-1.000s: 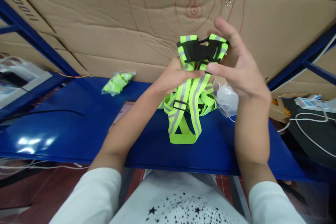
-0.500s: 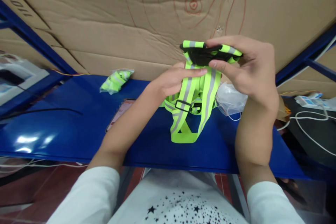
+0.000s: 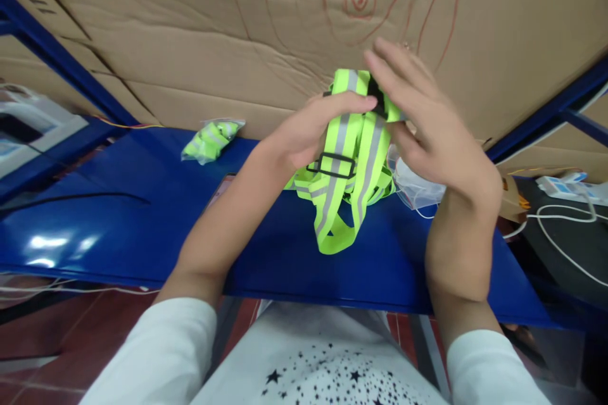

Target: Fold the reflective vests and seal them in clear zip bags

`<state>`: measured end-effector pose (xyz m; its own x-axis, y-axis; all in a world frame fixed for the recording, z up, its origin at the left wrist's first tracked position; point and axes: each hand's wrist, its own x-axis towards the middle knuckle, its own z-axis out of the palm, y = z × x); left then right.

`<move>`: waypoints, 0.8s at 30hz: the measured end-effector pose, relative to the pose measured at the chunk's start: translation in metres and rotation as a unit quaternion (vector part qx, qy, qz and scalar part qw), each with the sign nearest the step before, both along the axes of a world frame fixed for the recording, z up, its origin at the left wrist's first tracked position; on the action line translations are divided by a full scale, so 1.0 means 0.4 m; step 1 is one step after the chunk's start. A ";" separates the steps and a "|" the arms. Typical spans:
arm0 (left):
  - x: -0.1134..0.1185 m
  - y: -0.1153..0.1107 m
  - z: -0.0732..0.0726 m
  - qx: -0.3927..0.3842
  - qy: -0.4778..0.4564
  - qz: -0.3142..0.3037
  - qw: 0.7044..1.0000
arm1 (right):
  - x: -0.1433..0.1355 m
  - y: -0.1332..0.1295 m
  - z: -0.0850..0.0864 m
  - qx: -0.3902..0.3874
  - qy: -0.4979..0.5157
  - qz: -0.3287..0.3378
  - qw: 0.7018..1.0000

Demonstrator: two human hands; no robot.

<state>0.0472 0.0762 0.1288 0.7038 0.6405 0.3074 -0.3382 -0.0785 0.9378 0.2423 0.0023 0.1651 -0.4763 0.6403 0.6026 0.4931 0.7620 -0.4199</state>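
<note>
My left hand (image 3: 323, 123) is closed round a bundle of neon yellow reflective straps (image 3: 339, 139), its thumb lying over the top near a black piece (image 3: 377, 95). Loops of strap hang below, with a black slide buckle (image 3: 336, 165) on them. At the bundle's right side is my right hand (image 3: 418, 107), slightly blurred, its fingers stretched out and raised. Its palm side faces the black piece; whether it touches is hard to tell.
A bagged yellow strap bundle (image 3: 212, 140) lies on the blue table (image 3: 118, 215). A phone (image 3: 221, 188) is partly behind my left forearm. Clear plastic bags (image 3: 415, 183) sit right of the straps. Cardboard (image 3: 213, 63) stands behind.
My right hand has let go of the black piece and its fingers have spread upward. The top of the bundle has turned, and my left thumb now lies across it.
</note>
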 end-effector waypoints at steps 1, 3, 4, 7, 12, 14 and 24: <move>-0.002 0.001 0.003 -0.011 0.004 0.007 1.000 | 0.002 0.000 0.002 -0.014 -0.009 0.030 0.999; -0.008 0.004 0.008 -0.011 0.012 0.030 0.999 | 0.011 0.005 0.003 -0.036 0.025 0.069 0.997; -0.011 0.004 0.009 -0.004 0.016 0.039 0.999 | 0.017 0.011 0.001 -0.041 0.071 0.071 0.994; -0.017 -0.002 0.010 0.005 0.010 0.038 0.999 | 0.034 0.042 -0.017 -0.079 0.190 0.030 0.978; -0.013 -0.009 0.005 0.013 -0.015 0.086 0.996 | 0.013 0.081 -0.055 -0.129 0.207 -0.021 0.970; -0.011 -0.008 0.005 -0.003 -0.031 0.103 0.994 | -0.012 0.084 -0.062 -0.094 0.227 -0.011 0.969; -0.005 -0.025 0.014 -0.132 -0.070 0.075 0.986 | -0.023 0.101 -0.048 0.101 0.169 0.009 0.980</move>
